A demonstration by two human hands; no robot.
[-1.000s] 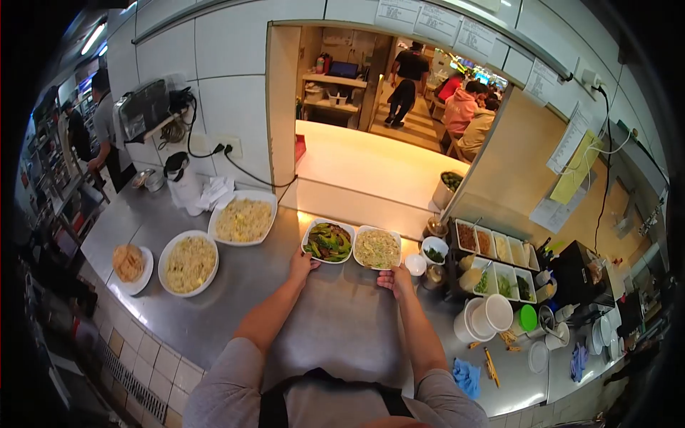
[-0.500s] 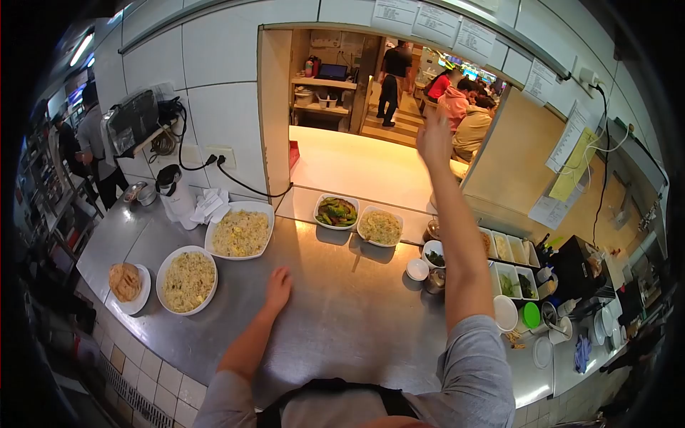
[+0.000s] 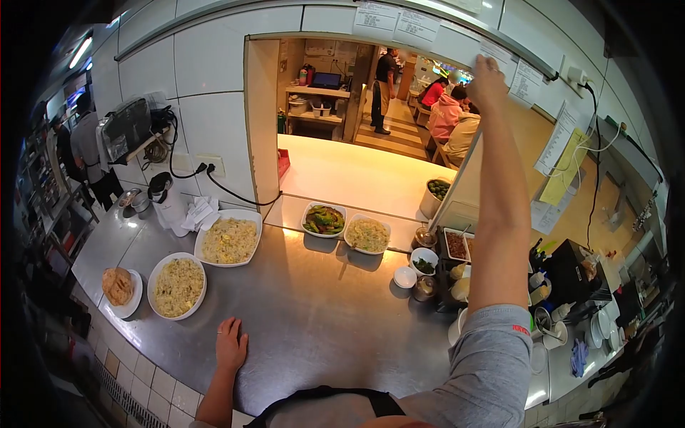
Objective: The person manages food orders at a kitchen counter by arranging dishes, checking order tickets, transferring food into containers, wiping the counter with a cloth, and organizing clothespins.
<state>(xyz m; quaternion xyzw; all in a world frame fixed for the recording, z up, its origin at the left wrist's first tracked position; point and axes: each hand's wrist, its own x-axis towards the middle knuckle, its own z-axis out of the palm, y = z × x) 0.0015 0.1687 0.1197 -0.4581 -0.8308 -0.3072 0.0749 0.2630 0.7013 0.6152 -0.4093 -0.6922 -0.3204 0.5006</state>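
Note:
My right hand [image 3: 489, 80] is raised to the rail above the pass-through window, fingers closed on the lower part of a printed paper slip [image 3: 496, 54]. Its fingertips are only partly visible. Down on the steel counter [image 3: 314, 314], my left hand [image 3: 232, 345] lies with fingers loosely stretched and nothing in it. Fried rice fills a round bowl [image 3: 178, 287], a squarish dish [image 3: 229, 240] and a smaller dish [image 3: 367, 234]. Beside the smallest one, a white dish of green vegetables [image 3: 324, 220] stands near the window ledge.
More slips [image 3: 416, 28] hang from the rail [image 3: 342, 6]. A browned, rounded food item [image 3: 118, 286] sits on a plate at left. Jars, small bowls [image 3: 404, 277] and topping containers crowd the right side. A pot of green items [image 3: 432, 196] stands on the ledge. People appear beyond the window.
My right hand has risen from the window opening to the rail, and one slip has shifted right along it. My left hand has drawn back toward me. The view has turned slightly right.

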